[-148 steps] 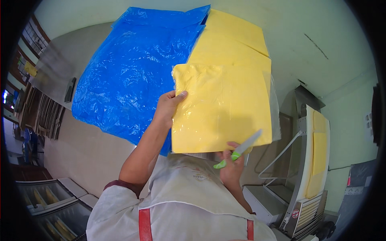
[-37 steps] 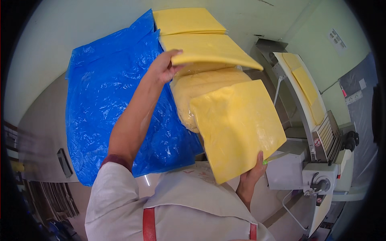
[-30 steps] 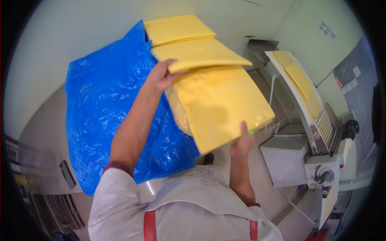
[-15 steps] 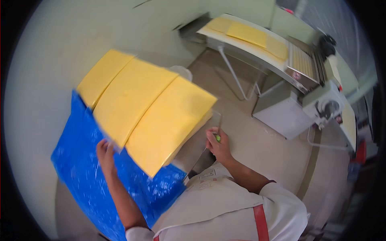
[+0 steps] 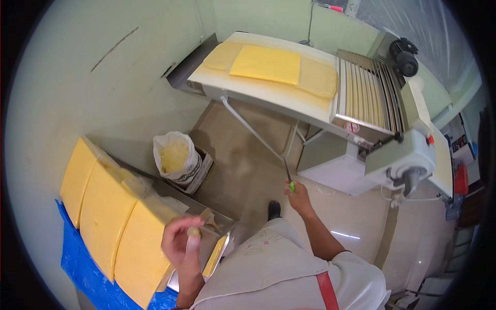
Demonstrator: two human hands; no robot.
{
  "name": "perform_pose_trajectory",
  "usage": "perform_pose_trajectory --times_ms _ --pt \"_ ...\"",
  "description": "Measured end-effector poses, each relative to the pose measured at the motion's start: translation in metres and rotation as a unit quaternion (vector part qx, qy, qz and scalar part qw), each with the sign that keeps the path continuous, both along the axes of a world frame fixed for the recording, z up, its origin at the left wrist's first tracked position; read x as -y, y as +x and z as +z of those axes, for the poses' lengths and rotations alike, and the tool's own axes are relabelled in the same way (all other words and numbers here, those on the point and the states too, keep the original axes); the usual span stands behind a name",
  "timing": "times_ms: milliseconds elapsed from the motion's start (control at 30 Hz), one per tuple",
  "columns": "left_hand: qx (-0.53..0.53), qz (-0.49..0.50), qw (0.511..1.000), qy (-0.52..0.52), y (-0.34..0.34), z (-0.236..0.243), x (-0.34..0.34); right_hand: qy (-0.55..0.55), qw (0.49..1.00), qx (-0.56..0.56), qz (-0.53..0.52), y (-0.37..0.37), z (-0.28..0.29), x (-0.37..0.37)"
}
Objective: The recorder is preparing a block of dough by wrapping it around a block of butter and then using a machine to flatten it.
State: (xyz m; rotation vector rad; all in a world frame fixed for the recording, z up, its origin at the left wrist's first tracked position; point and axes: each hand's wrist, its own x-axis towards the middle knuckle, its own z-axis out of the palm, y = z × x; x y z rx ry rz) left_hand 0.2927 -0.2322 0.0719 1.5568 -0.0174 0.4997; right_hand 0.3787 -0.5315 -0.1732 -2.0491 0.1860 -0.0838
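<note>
My left hand is curled near the lower middle, beside yellow sheets laid in three overlapping portions on a blue plastic sheet; a small yellowish bit at its thumb is too small to make out. My right hand grips a green-handled knife, blade pointing up, over the floor. Behind the yellow sheets lies crumpled clear plastic on a metal surface.
A machine with a white belt carries a yellow slab on a paler sheet, beside slatted guards and a motor. An open white sack in a box stands by the wall. My dark shoe is below.
The view has swung right toward the machine. My left hand has let go of the yellow sheet it held; my right hand has left the sheets, still gripping the knife, now held out rightward.
</note>
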Motion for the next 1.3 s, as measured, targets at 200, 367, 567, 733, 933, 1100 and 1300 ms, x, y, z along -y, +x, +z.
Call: perform_pose_trajectory --times_ms 200,367,567,733,933,1100,1300 --pt "-0.074 -0.036 0.987 -0.139 0.189 -0.04 0.064 0.122 0.99 -0.06 -0.036 0.102 0.089 0.094" --pt "-0.243 -0.034 0.944 -0.221 0.353 -0.133 0.071 0.129 0.985 -0.09 -0.068 0.168 0.108 0.124" --pt "-0.284 -0.05 0.899 -0.328 0.557 -0.206 0.071 0.188 0.972 -0.098 -0.096 0.261 0.098 0.119" --pt "-0.32 -0.082 0.819 -0.469 0.667 -0.235 0.075 0.097 0.977 -0.096 -0.165 0.388 0.101 0.108" --pt "-0.33 -0.138 0.805 -0.473 0.699 -0.206 0.084 0.087 0.973 -0.047 -0.207 0.546 0.097 0.108" --pt "-0.133 -0.383 0.789 -0.462 0.74 -0.171 0.073 0.013 0.97 -0.016 -0.244 0.62 0.08 0.137" --pt "-0.284 -0.35 0.723 -0.524 0.864 -0.212 0.071 0.001 0.958 -0.078 -0.274 0.638 0.073 0.151"
